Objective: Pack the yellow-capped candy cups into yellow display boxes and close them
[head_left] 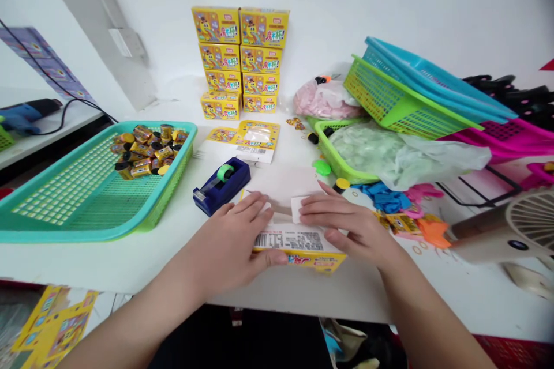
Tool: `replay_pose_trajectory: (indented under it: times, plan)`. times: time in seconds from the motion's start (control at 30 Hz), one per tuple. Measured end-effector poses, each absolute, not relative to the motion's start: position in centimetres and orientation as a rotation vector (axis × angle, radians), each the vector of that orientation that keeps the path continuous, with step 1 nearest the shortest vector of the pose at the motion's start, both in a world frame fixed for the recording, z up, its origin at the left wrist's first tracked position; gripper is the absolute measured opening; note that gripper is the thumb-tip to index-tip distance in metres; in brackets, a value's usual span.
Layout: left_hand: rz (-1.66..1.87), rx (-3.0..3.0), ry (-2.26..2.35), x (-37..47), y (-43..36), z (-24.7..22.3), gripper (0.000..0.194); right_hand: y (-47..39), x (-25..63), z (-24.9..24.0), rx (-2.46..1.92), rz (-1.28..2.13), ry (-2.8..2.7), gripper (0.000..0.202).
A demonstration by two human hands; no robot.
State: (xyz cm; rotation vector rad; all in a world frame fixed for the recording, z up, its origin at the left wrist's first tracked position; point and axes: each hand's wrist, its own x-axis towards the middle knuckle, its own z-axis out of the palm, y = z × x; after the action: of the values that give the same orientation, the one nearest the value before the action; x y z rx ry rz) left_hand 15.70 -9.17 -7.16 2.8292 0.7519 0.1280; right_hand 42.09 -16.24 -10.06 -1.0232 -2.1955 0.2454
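A small yellow-and-white cardboard box (298, 238) lies at the table's front edge, its printed barcode side facing up toward me. Its top is open, with a long white lid flap (285, 181) raised at the back and a small white side flap (296, 207) folded inward on the right. My left hand (236, 239) grips the left end, thumb along the front and fingers over the left flap. Against the right flap rest the outstretched fingers of my right hand (346, 222). Just behind my left hand stands a blue tape dispenser (221, 184) with green tape.
At left, a turquoise basket (168, 207) holds several small brown-wrapped, capped pieces. Yellow boxes (240, 60) are stacked against the wall, with flat cartons (255, 138) before them. To the right are baskets (402, 92), plastic bags (372, 147), deflated balloons (385, 196) and a fan (506, 225).
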Motion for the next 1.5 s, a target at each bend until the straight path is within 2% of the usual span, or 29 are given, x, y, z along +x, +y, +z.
replay_pose_trajectory:
  times: [0.13,0.33,0.43,0.47,0.53,0.6,0.67,0.77,0.87,0.93,1.07,1.2,1.37,1.5]
  plan:
    - [0.112,2.823,0.760,15.8,-9.2,-7.1,0.066,-16.3,42.1,-9.8,-1.061,0.360,-2.261,0.040]
    - [0.317,2.741,0.617,15.7,-9.0,-7.8,0.050,-16.3,42.2,-10.0,-1.083,0.505,-2.216,0.053]
    - [0.561,2.573,0.714,15.5,-9.5,-8.9,0.057,-16.5,42.4,-10.4,-1.101,0.731,-2.006,0.069]
    - [0.675,2.501,0.749,15.3,-9.6,-9.4,0.061,-16.4,42.4,-10.4,-1.119,0.787,-1.860,0.067]
    - [0.862,2.395,0.769,15.0,-9.9,-10.4,0.061,-16.0,42.3,-10.1,-1.133,0.824,-1.455,0.047]
    - [0.956,2.345,0.745,14.6,-10.1,-11.3,0.054,-15.1,42.0,-9.3,-1.103,0.766,-1.031,0.025]
    - [0.981,2.286,0.697,14.2,-10.1,-12.1,0.048,-14.0,41.5,-8.0,-1.136,0.789,-0.829,0.017]
    - [0.985,2.199,0.598,13.9,-10.2,-12.6,0.043,-12.2,40.7,-5.9,-1.325,1.116,-0.944,0.024]
    - [0.977,2.190,0.526,13.9,-10.4,-12.4,0.036,-10.9,39.8,-4.3,-1.379,1.649,-1.290,0.045]
    - [0.973,2.178,0.530,13.9,-10.4,-12.2,0.027,-10.3,39.4,-3.8,-1.336,1.838,-1.534,0.057]
    - [1.014,2.203,0.506,13.8,-10.3,-12.1,0.014,-9.6,39.2,-3.8,-1.348,1.676,-1.902,0.063]
    - [1.049,2.187,0.491,13.9,-10.2,-12.5,0.014,-9.6,39.1,-4.3,-1.290,1.312,-2.205,0.054]
    - [1.080,2.196,0.501,14.0,-10.3,-12.5,0.015,-10.7,38.7,-4.7,-1.379,0.941,-2.458,0.054]
    - [1.105,2.217,0.492,14.0,-10.3,-12.4,0.014,-11.8,38.4,-4.9,-1.437,0.808,-2.523,0.051]
